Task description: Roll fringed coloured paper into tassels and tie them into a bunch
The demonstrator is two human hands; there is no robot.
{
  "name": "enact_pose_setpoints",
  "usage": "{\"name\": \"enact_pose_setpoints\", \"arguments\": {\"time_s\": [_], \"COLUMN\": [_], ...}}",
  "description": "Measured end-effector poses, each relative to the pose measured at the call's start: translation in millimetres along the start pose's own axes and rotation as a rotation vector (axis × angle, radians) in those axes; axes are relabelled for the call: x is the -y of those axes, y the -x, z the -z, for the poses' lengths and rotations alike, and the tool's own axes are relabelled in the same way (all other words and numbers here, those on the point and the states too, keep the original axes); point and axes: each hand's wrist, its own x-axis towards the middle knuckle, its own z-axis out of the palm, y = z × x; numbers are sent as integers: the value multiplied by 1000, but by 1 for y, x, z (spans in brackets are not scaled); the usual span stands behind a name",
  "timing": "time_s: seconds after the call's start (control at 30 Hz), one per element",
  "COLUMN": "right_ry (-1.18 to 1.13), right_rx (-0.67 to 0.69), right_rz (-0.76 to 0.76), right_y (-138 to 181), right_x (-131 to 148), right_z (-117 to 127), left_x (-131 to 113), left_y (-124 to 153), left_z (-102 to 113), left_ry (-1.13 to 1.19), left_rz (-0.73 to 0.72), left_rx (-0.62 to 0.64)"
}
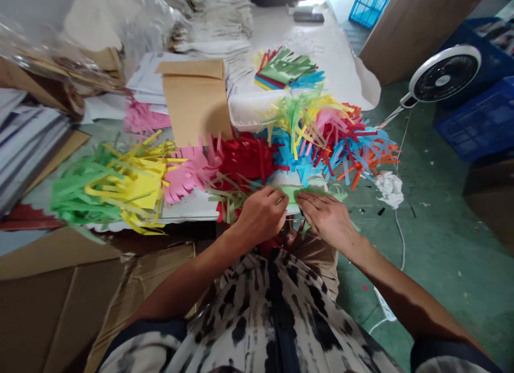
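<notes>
At the table's front edge, a light green strip of fringed paper (pixel 290 195) stretches between my two hands. My left hand (pixel 263 211) is closed on its left end, fingers curled in a pinch. On the other side, my right hand (pixel 327 215) grips the right part, its fingers pressed together over the paper and the thumb mostly hidden. Just beyond lie heaps of fringed paper: red (pixel 247 158), pink (pixel 190 172), blue (pixel 299 161), yellow (pixel 146 180) and green (pixel 86 185). Loose pale green strips (pixel 231 193) hang beside my left hand.
A brown paper envelope (pixel 196 103) and a white plastic tray (pixel 251 111) stand behind the heaps. Farther back is a multicoloured fringed bundle (pixel 287 68). White paper stacks (pixel 219 28) rise at the back. A fan (pixel 445 76) stands right, cardboard (pixel 52 303) lower left.
</notes>
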Motion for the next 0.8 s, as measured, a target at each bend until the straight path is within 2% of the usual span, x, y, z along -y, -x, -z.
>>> {"name": "enact_pose_setpoints", "arguments": {"time_s": [0.1,0.23,0.4,0.6,0.7,0.8], "right_ry": [-24,8,-43,-237,-333,-335], "right_rx": [11,-6,6,88,134,170], "right_rz": [-38,-27,-5,-259,-353,-412], "right_y": [-6,-11,0,7,-1,-8], "right_x": [1,4,-1,-20,-23,-23], "right_z": [2,1,2,15,13,5], "left_x": [2,1,4,24,26,24], "left_y": [-3,-2,16,32,28,21], "left_z": [0,-1,-2,-1,4,13], "left_ry": [-66,-100,-79,154,181,189], "left_rz": [-30,-42,-21,167,256,331], "left_rx": [24,-22,-98,-163,-106,-41]}}
